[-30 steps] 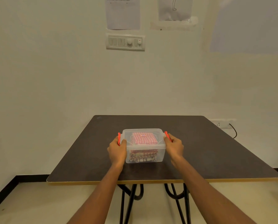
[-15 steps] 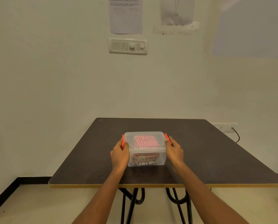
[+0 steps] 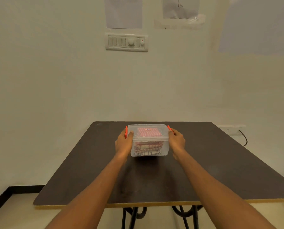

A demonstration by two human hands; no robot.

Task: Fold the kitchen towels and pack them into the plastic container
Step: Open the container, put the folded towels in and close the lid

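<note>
Clear boxy plastic container (image 3: 149, 147), checked towels (image 3: 149, 133)

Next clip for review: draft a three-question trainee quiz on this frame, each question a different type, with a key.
1. True or false: the lid is on the plastic container.
2. Multiple choice: where are the folded towels? A) spread over the table B) stacked inside the container C) draped over the left forearm
3. Short answer: what colour are the clips at the container's two ends, and which hand is at which?

Key
1. True; the clear lid covers the top.
2. B; red-and-white checked cloth shows through the clear wall, none lies on the table.
3. Orange. The left hand is at the left clip, the right hand at the right clip.
</note>
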